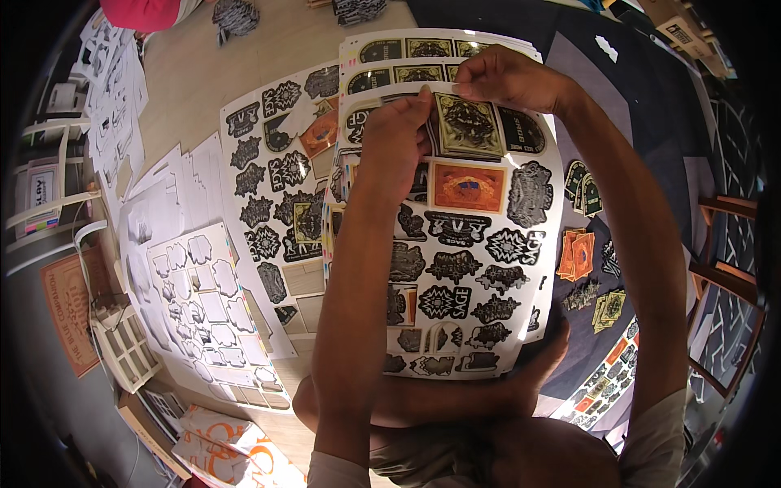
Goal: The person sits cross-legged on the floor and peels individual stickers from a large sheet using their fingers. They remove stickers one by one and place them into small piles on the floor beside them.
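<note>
Before me lies a stack of white sheets of stickers, and the top sticker sheet [533, 321] carries black-and-white designs with an orange card-shaped sticker [469, 188]. Between the thumb and fingers of my left hand [399, 134] is the upper edge of that sheet. A short way to the right, my right hand [508, 77] pinches the same edge. Just below the fingertips sits a yellow-green rectangular sticker [469, 126] with a dark figure. My left forearm hides part of the sheet's left side.
Left of the stack lie a sticker sheet with gaps [281, 346] and a cut-out backing sheet [207, 317]. At right are small piles of orange stickers [576, 254], yellow stickers [608, 309] and black arched stickers [582, 189]. A wooden chair [728, 285] stands far right.
</note>
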A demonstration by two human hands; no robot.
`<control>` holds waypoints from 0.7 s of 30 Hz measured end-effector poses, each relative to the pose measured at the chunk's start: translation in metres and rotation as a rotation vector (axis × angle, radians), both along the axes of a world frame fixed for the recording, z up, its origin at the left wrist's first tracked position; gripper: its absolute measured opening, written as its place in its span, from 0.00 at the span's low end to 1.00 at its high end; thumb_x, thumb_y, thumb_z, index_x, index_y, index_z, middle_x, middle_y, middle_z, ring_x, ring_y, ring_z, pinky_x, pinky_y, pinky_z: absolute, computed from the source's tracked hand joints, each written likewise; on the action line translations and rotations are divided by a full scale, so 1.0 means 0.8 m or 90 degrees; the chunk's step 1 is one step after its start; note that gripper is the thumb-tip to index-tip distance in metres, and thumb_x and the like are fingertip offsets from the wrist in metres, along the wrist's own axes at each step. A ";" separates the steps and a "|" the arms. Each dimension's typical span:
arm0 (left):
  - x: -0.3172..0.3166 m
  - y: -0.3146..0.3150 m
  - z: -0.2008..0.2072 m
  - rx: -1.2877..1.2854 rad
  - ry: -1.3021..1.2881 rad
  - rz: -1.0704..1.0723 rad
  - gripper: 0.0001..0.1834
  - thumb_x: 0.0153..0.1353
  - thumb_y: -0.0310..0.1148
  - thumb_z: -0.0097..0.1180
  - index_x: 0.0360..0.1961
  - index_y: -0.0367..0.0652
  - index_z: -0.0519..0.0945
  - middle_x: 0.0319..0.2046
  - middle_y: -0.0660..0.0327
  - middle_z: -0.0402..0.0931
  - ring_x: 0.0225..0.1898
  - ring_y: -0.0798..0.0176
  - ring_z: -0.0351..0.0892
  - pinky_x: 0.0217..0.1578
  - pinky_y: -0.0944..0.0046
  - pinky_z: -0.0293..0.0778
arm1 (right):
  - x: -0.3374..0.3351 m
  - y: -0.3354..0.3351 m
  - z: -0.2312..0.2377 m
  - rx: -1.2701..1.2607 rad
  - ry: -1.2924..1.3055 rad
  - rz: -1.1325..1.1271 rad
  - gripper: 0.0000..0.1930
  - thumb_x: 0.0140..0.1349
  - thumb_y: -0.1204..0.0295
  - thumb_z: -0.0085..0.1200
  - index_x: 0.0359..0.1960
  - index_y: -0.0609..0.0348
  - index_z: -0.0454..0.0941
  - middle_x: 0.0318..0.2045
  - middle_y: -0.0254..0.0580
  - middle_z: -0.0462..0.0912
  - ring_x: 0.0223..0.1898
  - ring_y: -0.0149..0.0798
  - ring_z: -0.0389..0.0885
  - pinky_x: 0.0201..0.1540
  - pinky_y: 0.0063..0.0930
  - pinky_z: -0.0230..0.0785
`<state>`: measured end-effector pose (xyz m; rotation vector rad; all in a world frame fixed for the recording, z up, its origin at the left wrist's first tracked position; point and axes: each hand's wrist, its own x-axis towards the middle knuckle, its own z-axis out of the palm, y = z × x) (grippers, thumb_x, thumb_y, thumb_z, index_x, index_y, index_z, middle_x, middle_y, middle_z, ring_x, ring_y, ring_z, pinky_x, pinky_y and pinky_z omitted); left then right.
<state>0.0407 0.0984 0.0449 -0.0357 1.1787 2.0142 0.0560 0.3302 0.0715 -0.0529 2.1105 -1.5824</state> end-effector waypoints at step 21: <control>-0.003 -0.002 -0.013 -0.171 0.131 -0.082 0.18 0.75 0.45 0.52 0.47 0.39 0.81 0.36 0.65 0.82 0.35 0.69 0.83 0.40 0.66 0.78 | 0.037 -0.045 0.043 0.390 0.221 0.014 0.26 0.48 0.57 0.77 0.43 0.58 0.81 0.41 0.44 0.81 0.47 0.45 0.81 0.50 0.38 0.73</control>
